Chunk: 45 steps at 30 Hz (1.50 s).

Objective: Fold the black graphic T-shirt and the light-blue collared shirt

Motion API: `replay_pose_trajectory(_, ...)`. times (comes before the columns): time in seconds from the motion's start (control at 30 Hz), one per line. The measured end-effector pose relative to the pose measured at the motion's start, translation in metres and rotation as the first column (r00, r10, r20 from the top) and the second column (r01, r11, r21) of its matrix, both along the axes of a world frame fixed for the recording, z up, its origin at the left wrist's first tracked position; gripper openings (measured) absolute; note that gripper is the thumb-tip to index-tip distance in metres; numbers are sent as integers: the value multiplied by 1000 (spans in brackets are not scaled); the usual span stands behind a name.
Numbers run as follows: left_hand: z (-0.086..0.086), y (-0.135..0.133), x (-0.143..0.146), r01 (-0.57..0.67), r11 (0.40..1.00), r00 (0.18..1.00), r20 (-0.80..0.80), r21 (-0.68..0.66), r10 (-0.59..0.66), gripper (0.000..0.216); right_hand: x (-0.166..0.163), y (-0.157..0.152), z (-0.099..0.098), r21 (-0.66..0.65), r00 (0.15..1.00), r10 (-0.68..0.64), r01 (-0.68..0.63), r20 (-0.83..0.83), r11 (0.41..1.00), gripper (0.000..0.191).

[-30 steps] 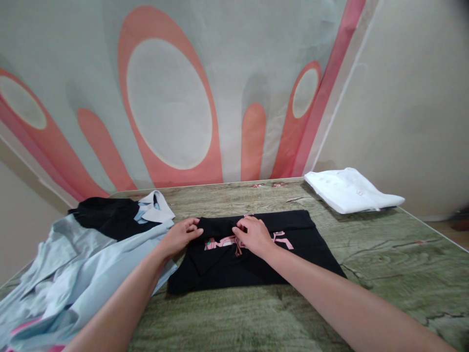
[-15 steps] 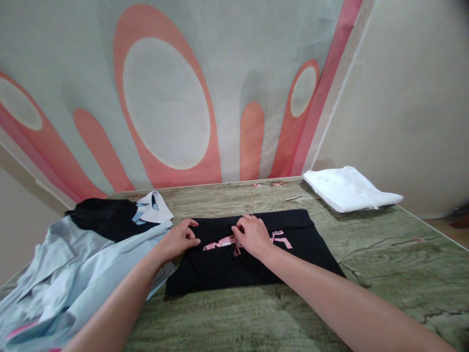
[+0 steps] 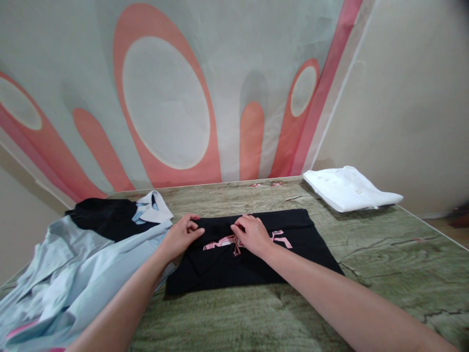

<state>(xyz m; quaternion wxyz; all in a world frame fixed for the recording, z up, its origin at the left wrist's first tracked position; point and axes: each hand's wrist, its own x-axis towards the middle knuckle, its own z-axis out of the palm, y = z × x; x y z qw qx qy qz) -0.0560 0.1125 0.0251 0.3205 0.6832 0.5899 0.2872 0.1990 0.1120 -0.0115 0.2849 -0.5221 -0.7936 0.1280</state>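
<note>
A black T-shirt with a pink printed figure lies flat in front of me, its far edge folded over in a band toward me. At the left end of that band my left hand is closed, thumb and fingers pinching the cloth. My right hand grips the band near its middle with curled fingers, just over the pink print. Part of the print is hidden under the fold and my right hand.
On the left lies a loose heap of light blue shirts with a black garment and a white collar. A folded white garment rests at the table's far right edge. Behind the wooden-look table stands a patterned wall.
My left hand has shifted slightly, its fingers and thumb now a little higher and further right on the fold. My right hand and the T-shirt stay almost in place.
</note>
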Motion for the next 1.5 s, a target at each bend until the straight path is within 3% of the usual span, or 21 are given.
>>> replay_pose_trajectory(0.07, 1, 0, 0, -3, 1000, 998, 66, -25, 4, 43, 0, 1, -1, -7, 1000, 11, -10, 1, 1000, 25)
replay_pose_trajectory(0.2, 7, -5, -2, 48, 954, 977, 211, -295, 16, 44, 0, 2, -1, -8, 999, 0, 0, 39, 1000, 28)
replay_pose_trajectory(0.3, 12, -8, -1, 89, 918, 986, 163, -386, -26, 45, -1, 1, 1, 14, 996, -27, 26, 80, 1000, 27)
replay_pose_trajectory(0.53, 9, -7, 3, 110, 954, 994, 35, -278, -105, 37, -1, -2, 2, 69, 992, -39, 31, 119, 997, 28)
replay_pose_trajectory(0.63, 6, -6, 1, 117, 969, 983, -114, -217, -145, 28, -2, -2, 1, 66, 993, -34, 27, 111, 997, 25)
replay_pose_trajectory(0.77, 4, -9, 4, 152, 987, 893, -420, -53, -160, 22, -3, -2, 1, 62, 992, -48, 41, 119, 997, 20)
replay_pose_trajectory(0.9, 11, -12, 7, 155, 984, 821, -566, 85, -81, 16, -2, -2, 2, 60, 992, -43, 36, 118, 998, 20)
replay_pose_trajectory(1.0, 22, -15, 6, 118, 992, 774, -629, 44, -65, 13, -2, -2, 2, 51, 993, -39, 34, 111, 998, 19)
replay_pose_trajectory(1.13, 30, -20, 8, 131, 988, 730, -667, -81, -151, 17, -1, 0, 2, 43, 994, -40, 36, 98, 998, 16)
replay_pose_trajectory(1.37, 14, -17, 10, 192, 971, 738, -631, -141, -238, 12, -2, 0, 0, 45, 996, -37, 33, 76, 998, 16)
replay_pose_trajectory(1.5, 15, -15, 7, 210, 958, 751, -595, -197, -287, 14, -2, 0, 0, 41, 996, -33, 30, 85, 999, 16)
